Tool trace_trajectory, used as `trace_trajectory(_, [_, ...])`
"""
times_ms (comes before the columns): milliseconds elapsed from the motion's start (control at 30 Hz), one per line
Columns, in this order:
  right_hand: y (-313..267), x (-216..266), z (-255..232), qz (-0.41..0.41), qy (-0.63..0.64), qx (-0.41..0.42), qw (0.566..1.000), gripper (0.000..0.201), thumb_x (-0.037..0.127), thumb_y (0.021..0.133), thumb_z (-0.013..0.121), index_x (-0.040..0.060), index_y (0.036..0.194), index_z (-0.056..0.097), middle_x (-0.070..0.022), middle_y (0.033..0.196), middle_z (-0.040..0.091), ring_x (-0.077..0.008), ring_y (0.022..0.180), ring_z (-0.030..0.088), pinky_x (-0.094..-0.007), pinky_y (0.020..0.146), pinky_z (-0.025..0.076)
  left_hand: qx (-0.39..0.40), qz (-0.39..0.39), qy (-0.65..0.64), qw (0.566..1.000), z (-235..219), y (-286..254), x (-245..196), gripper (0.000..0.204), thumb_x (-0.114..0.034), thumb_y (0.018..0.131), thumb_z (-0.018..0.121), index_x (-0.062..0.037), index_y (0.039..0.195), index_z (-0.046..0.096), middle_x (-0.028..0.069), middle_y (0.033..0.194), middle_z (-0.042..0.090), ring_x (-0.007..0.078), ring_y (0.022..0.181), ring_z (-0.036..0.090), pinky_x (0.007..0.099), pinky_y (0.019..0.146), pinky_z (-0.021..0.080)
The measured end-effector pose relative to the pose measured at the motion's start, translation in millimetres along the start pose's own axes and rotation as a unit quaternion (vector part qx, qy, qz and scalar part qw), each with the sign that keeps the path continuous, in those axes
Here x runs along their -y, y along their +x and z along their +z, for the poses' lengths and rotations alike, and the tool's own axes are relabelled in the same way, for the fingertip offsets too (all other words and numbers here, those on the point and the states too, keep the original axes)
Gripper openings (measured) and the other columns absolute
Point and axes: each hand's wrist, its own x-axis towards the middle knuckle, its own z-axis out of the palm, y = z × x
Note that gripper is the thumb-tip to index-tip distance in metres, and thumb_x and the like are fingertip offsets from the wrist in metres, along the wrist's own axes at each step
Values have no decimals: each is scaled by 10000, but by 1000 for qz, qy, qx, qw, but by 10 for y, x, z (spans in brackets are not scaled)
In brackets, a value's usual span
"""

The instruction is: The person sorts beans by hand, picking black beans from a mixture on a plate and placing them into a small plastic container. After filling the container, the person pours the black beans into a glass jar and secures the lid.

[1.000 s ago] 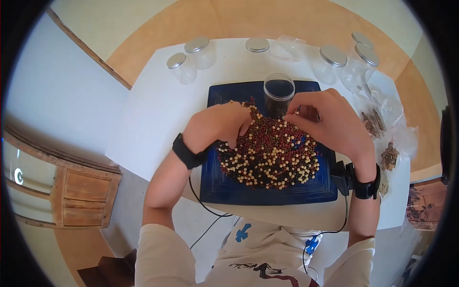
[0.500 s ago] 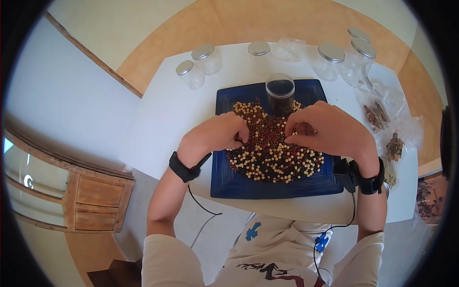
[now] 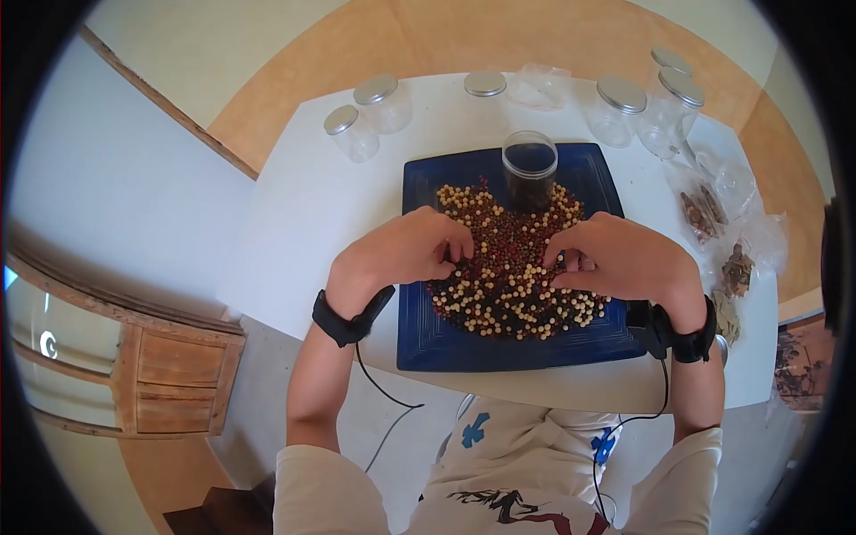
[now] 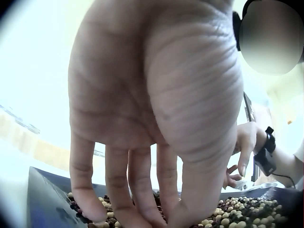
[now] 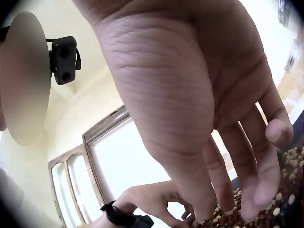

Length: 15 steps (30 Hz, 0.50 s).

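A heap of mixed beans (image 3: 499, 308), pale yellow, dark red and black, covers much of a square blue tray (image 3: 428, 350). My left hand (image 3: 401, 250) is over the heap's left side, fingers pointing down; in the left wrist view the thumb and fingertips (image 4: 97, 211) come close together at the beans. On the right side my right hand (image 3: 629, 259) reaches into the heap, its thumb apart from the fingers. Some of its fingertips (image 5: 266, 192) are low among the beans. A clear jar (image 3: 530, 165) with dark contents stands upright at the tray's far side, beyond both hands.
Clear jars with silver lids stand along the white table's (image 3: 294, 205) far edge, two at left (image 3: 383, 105) and several at right (image 3: 615, 111). Plastic bags (image 3: 738, 267) with dried brown pieces lie at the right. A cable (image 3: 383, 388) hangs from the left wristband.
My right hand has moved from beside the clear jar toward my body, down to the beans. My left hand has shifted slightly nearer me over the heap. The head view has moved a little.
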Motion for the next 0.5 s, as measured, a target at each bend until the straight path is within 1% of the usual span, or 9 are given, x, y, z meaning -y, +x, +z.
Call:
trace_trajectory(33, [19, 11, 8, 20, 13, 17, 1000, 255, 239, 951, 793, 39, 1108, 774, -126, 821, 755, -278, 764, 741, -363, 713, 565, -11, 3, 14, 1000, 16, -23, -19, 192, -57, 837, 777, -18, 1025, 788, 117, 910, 756, 236, 846, 699, 361, 795, 566])
trace_trajectory(67, [34, 13, 22, 23, 14, 25, 999, 255, 239, 951, 793, 39, 1108, 774, -126, 821, 755, -278, 764, 741, -363, 713, 565, -22, 6, 27, 999, 35, -41, -28, 190, -70, 839, 782, -39, 1026, 798, 105, 910, 746, 232, 866, 685, 363, 812, 557])
trace_trajectory(100, [46, 13, 33, 24, 5, 25, 999, 254, 230, 951, 793, 33, 1110, 772, -132, 823, 761, -280, 763, 749, -360, 709, 568, -21, 5, 20, 1000, 48, -39, -26, 190, -70, 839, 782, -39, 1026, 798, 105, 910, 746, 232, 866, 685, 363, 812, 557])
trace_trajectory(167, [74, 2, 38, 27, -5, 30, 999, 253, 222, 951, 793, 27, 1112, 769, -138, 825, 767, -283, 762, 757, -357, 705, 571, 4, -8, 47, 999, 51, -3, -5, 183, -77, 845, 792, -73, 1027, 810, 87, 918, 733, 234, 889, 667, 362, 838, 540])
trace_trajectory(200, [85, -8, 39, 27, -8, 38, 999, 246, 213, 950, 794, 28, 1111, 768, -139, 829, 770, -284, 767, 761, -357, 706, 572, 5, -8, 41, 999, 55, 3, 19, 183, -77, 845, 792, -73, 1027, 810, 87, 918, 733, 234, 889, 667, 362, 838, 540])
trace_trajectory(267, [98, -14, 36, 32, -9, 49, 998, 239, 204, 949, 795, 28, 1110, 767, -141, 832, 772, -286, 772, 764, -357, 707, 572, -8, 21, 35, 999, 66, 17, 59, 147, -78, 854, 796, -72, 1000, 804, 82, 920, 736, 240, 881, 673, 369, 841, 539])
trace_trajectory(400, [120, -3, 27, 37, 5, 45, 998, 201, 153, 941, 790, 30, 1097, 763, -143, 837, 773, -299, 779, 766, -369, 717, 575, -12, 38, 44, 998, 28, 28, 79, 114, -67, 853, 802, -62, 965, 784, 81, 910, 732, 237, 879, 671, 370, 857, 533])
trace_trajectory(467, [105, -9, 49, 41, 4, 43, 998, 186, 133, 935, 787, 31, 1089, 760, -141, 830, 768, -306, 783, 762, -378, 723, 574, -16, 28, 40, 999, -5, 33, 75, 70, -100, 852, 776, -69, 896, 732, 79, 919, 717, 285, 963, 688, 410, 835, 548])
trace_trajectory(500, [90, -13, 73, 24, -14, 32, 999, 180, 115, 923, 785, 35, 1082, 759, -136, 842, 767, -312, 803, 758, -388, 729, 572, -12, 33, 35, 999, -40, 37, 80, 70, -100, 852, 776, -69, 896, 732, 79, 919, 717, 285, 963, 688, 410, 835, 548])
